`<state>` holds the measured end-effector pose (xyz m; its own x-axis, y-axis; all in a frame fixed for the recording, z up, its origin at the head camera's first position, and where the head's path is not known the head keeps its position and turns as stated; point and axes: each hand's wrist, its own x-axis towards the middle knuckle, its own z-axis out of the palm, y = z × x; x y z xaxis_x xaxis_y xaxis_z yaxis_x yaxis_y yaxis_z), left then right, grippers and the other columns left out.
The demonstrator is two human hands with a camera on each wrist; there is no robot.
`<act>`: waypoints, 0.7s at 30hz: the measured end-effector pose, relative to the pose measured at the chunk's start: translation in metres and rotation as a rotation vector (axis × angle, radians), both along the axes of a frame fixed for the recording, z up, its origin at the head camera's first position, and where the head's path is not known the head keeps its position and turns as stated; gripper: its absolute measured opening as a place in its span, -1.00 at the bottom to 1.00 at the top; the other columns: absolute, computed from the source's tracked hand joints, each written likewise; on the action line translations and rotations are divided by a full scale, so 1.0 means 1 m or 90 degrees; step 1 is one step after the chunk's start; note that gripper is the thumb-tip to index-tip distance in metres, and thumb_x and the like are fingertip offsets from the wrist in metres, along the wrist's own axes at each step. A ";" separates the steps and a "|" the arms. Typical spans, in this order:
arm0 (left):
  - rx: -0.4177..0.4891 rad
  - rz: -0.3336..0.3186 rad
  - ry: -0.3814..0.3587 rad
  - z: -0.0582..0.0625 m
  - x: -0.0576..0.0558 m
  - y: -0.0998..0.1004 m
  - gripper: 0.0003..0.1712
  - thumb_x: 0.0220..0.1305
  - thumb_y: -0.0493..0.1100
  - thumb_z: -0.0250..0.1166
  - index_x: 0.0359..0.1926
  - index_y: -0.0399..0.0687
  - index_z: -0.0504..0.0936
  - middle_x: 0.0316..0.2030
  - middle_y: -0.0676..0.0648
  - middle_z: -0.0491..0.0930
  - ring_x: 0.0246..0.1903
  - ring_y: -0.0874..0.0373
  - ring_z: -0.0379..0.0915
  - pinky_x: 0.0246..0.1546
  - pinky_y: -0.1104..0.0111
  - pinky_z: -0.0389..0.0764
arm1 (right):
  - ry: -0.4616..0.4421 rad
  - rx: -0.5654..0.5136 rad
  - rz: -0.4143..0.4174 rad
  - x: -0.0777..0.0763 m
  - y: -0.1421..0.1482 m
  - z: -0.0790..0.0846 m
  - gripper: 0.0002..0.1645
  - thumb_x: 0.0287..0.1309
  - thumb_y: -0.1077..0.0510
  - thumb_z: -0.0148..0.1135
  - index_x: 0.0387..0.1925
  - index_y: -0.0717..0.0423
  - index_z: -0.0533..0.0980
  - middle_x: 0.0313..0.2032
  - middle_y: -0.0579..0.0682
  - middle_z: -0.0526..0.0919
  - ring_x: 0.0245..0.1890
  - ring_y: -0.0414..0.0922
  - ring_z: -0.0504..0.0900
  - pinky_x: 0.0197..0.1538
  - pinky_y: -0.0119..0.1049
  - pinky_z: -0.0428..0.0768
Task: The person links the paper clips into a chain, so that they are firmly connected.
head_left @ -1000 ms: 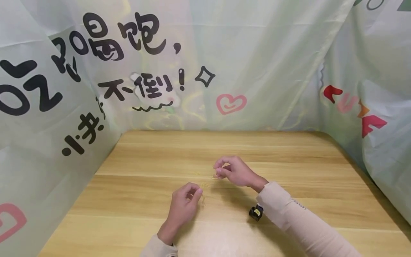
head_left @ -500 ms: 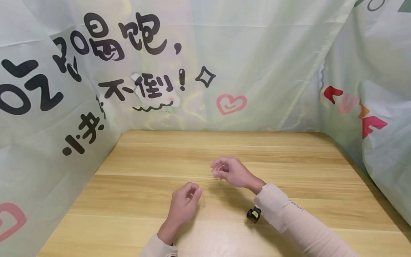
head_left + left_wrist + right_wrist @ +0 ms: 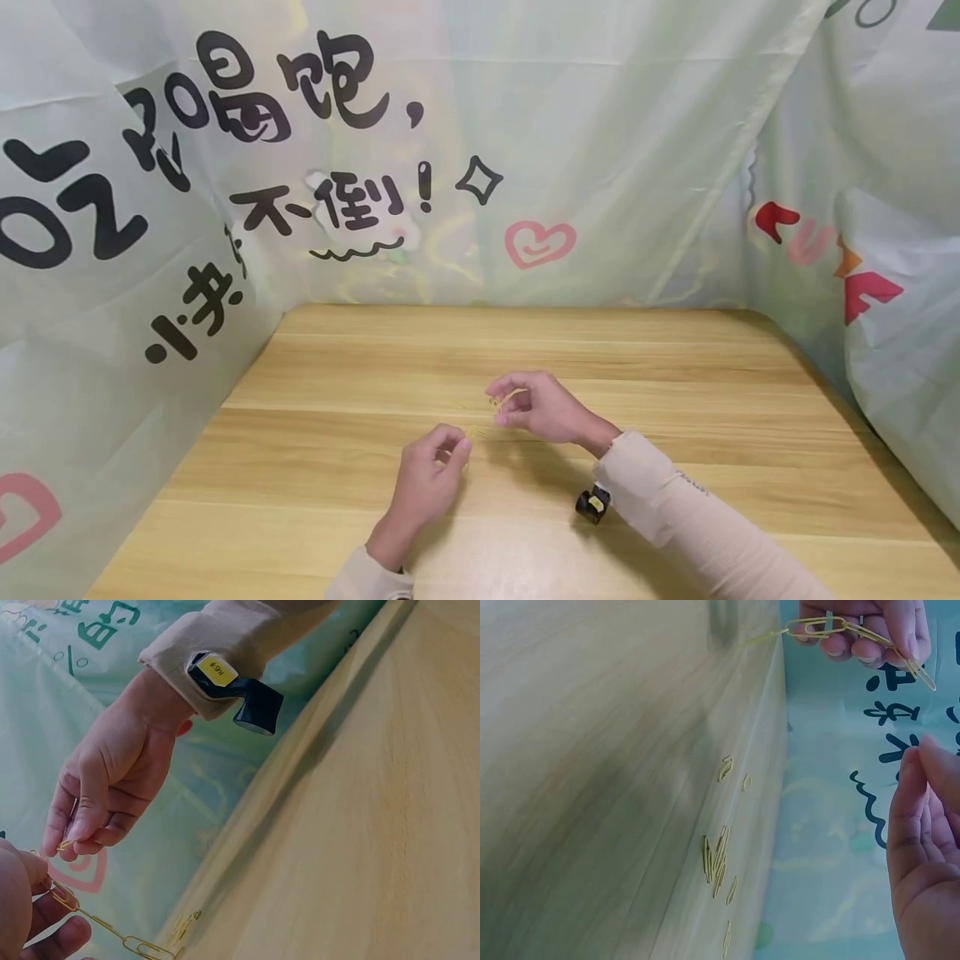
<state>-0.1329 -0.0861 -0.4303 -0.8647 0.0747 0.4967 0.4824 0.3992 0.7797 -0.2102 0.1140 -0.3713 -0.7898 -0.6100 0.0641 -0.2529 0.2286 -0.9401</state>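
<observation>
My left hand [image 3: 431, 475] pinches the end of a chain of gold paper clips [image 3: 825, 628] between thumb and fingers. Several linked clips trail from it, hanging above the table in the left wrist view. My right hand [image 3: 543, 406] is a little farther from me and to the right. Between its fingertips it holds a single gold paper clip [image 3: 66, 844], apart from the table. In the left wrist view, the two hands' fingertips are close together. The right wrist view does not show the single clip.
Several loose gold paper clips [image 3: 716, 855] lie on the wooden table [image 3: 337, 517] beyond the hands. A small black camera [image 3: 592, 504] is fixed at the right cuff. Printed cloth [image 3: 637, 167] stands around the table's back and sides.
My right hand has shifted slightly left and toward me, and its fingers have turned the clip. The left hand stays nearly where it was, still pinching the chain.
</observation>
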 end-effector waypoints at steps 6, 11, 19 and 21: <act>-0.015 -0.008 0.012 0.002 -0.001 0.000 -0.92 0.31 -0.30 0.23 -0.30 -0.23 0.62 -0.40 -0.01 0.64 -0.38 0.16 0.55 -0.36 0.35 0.62 | -0.001 -0.002 0.011 0.002 0.001 0.002 -0.57 0.09 0.48 0.28 0.03 0.36 0.48 -0.07 0.37 0.50 -0.26 -0.05 0.66 -0.13 -0.11 0.67; -0.021 -0.013 0.032 0.003 -0.002 0.001 -0.93 0.29 -0.33 0.23 -0.30 -0.26 0.62 -0.41 -0.03 0.65 -0.40 0.17 0.54 -0.38 0.37 0.61 | 0.017 0.000 0.025 0.004 -0.001 0.002 -0.58 0.08 0.47 0.29 0.02 0.35 0.49 -0.14 0.36 0.52 -0.27 -0.09 0.65 -0.16 -0.27 0.67; -0.021 -0.011 0.034 0.003 -0.002 0.002 -0.96 0.26 -0.35 0.25 -0.31 -0.26 0.62 -0.44 -0.01 0.64 -0.43 0.21 0.53 -0.40 0.38 0.62 | 0.051 0.011 0.046 0.005 -0.004 -0.001 -0.60 0.10 0.43 0.31 0.02 0.39 0.49 -0.23 0.25 0.57 -0.27 -0.13 0.61 -0.12 -0.31 0.64; -0.023 -0.010 0.038 0.003 -0.002 0.002 -0.96 0.27 -0.34 0.25 -0.31 -0.24 0.62 -0.44 -0.01 0.63 -0.43 0.22 0.52 -0.41 0.39 0.61 | 0.055 0.012 0.048 0.006 -0.004 0.000 -0.59 0.10 0.42 0.31 0.02 0.39 0.49 -0.24 0.23 0.57 -0.27 -0.14 0.61 -0.13 -0.31 0.64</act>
<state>-0.1348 -0.0840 -0.4272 -0.8323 0.1073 0.5439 0.5342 0.4178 0.7349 -0.2046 0.1099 -0.3716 -0.7342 -0.6686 0.1181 -0.3494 0.2229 -0.9101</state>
